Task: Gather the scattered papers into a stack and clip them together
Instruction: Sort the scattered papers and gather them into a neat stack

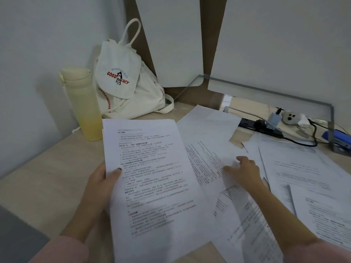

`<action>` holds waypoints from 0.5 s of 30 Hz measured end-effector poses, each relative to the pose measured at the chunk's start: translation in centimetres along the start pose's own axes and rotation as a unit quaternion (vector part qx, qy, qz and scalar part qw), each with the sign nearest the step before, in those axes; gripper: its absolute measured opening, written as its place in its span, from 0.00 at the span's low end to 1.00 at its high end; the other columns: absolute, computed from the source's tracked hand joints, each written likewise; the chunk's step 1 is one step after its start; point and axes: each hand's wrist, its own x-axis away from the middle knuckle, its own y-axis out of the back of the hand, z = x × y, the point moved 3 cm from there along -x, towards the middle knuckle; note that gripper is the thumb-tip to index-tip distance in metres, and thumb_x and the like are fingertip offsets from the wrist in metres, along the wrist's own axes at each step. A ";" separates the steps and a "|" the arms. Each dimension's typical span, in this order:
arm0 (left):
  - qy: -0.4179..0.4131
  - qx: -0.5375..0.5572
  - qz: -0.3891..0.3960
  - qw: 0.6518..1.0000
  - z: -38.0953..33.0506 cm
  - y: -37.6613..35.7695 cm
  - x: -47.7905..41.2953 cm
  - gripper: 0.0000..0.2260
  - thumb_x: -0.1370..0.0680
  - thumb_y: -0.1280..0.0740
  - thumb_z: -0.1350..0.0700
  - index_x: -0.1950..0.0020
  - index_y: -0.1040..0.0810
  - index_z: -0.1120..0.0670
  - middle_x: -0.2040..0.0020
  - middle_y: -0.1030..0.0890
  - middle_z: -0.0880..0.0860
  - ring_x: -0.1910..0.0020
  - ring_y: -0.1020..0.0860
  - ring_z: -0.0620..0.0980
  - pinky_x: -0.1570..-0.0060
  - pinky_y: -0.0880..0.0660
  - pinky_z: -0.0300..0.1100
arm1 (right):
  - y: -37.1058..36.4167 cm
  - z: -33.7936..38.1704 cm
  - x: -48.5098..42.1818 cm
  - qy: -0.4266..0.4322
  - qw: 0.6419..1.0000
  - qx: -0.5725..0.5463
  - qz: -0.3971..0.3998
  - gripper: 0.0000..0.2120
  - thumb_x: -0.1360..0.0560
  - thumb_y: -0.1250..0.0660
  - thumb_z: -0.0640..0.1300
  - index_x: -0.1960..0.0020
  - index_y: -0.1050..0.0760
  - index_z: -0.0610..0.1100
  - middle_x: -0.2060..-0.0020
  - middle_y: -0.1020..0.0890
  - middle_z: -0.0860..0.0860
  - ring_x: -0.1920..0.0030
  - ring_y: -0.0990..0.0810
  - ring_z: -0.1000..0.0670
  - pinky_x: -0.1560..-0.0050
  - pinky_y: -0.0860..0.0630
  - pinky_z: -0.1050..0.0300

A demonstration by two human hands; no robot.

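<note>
My left hand [103,182] grips the left edge of a printed sheet or thin stack [153,179], thumb on top, held above the wooden desk [47,179]. My right hand [244,172] rests with spread fingers on a printed page [207,160] lying on the desk beside it. Several more printed papers [313,179] lie scattered and overlapping to the right and toward the near edge. A blank sheet [207,120] lies farther back. No clip is visible.
A pale yellow bottle [83,105] and a white canvas backpack [123,82] stand at the back left. A power strip with plugs and cables [273,124] and a blue stapler-like object [340,138] sit at the back right, behind a glass edge.
</note>
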 end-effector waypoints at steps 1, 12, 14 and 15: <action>-0.001 -0.010 -0.002 1.000 0.1 -0.1 -0.1 0.14 0.22 0.39 0.64 0.37 0.26 0.60 0.44 0.23 0.54 0.47 0.25 0.52 0.49 0.31 0.44 | 0.0 0.0 -0.2 -0.007 1.000 0.029 0.005 0.34 0.29 0.31 0.51 0.29 0.39 0.40 0.33 0.33 0.39 0.33 0.36 0.39 0.34 0.37 0.47; 0.045 -0.038 0.032 0.998 2.2 -0.9 -0.3 0.09 0.21 0.42 0.61 0.43 0.27 0.52 0.53 0.23 0.45 0.49 0.25 0.51 0.51 0.32 0.45 | 1.0 0.3 -0.3 0.060 0.995 -0.063 -0.051 0.07 0.23 0.40 0.41 0.50 0.26 0.39 0.55 0.21 0.44 0.61 0.26 0.49 0.67 0.33 0.59; 0.044 -0.041 0.027 0.998 2.2 -1.0 -0.2 0.10 0.21 0.42 0.61 0.41 0.27 0.53 0.51 0.23 0.48 0.51 0.25 0.50 0.51 0.32 0.45 | 1.6 0.4 0.0 0.077 0.994 -0.054 -0.063 0.08 0.22 0.40 0.42 0.49 0.24 0.39 0.57 0.22 0.46 0.62 0.27 0.49 0.68 0.34 0.61; 0.042 -0.042 0.025 0.998 2.2 -1.0 -0.2 0.11 0.21 0.42 0.61 0.40 0.27 0.55 0.51 0.24 0.49 0.51 0.26 0.50 0.51 0.32 0.45 | 1.8 0.4 0.1 0.080 0.994 -0.040 -0.065 0.09 0.22 0.40 0.42 0.49 0.24 0.40 0.60 0.23 0.47 0.63 0.27 0.50 0.68 0.34 0.61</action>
